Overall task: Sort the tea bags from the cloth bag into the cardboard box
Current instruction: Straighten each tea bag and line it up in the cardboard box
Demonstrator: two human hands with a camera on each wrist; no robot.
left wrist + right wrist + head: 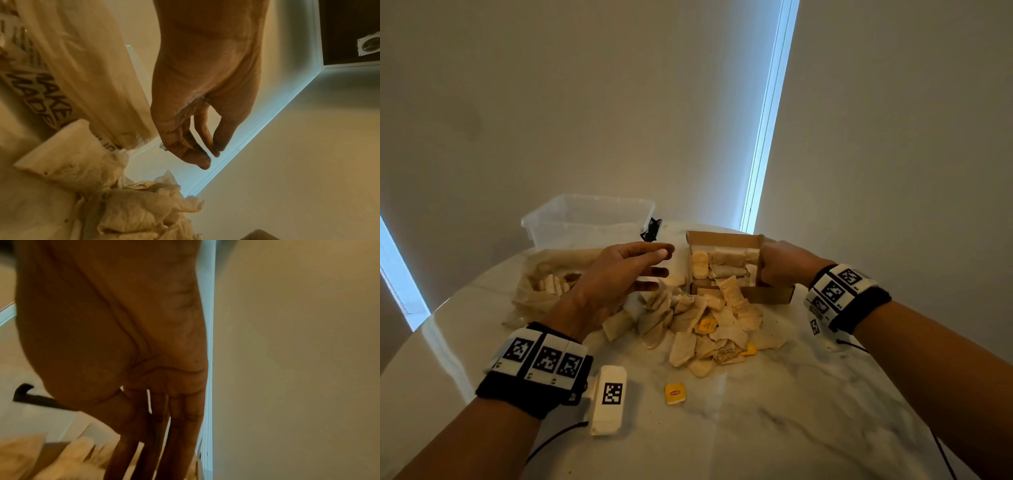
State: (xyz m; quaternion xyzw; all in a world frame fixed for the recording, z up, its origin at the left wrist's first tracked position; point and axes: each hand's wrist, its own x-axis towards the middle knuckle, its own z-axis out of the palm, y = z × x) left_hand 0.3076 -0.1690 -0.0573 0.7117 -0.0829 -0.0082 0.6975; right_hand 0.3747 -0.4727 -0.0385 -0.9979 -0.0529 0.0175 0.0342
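Marble table point(774, 411) — cardboard box point(726, 240) lies open-side up, tea bags point(726, 267) crosswise.

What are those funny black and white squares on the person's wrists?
Both arms are bare, with no sleeves. Each wrist wears a black band: the left wristband and the right wristband carry white blocks printed with black-and-white square codes. A white box with one such code sits on the left band. Thin black cables trail off.

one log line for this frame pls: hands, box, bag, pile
left hand: open, above pile, holds nothing | right hand: at box wall, grip unclear | cardboard box: partly filled | cloth bag: bags inside | tea bags: loose on table
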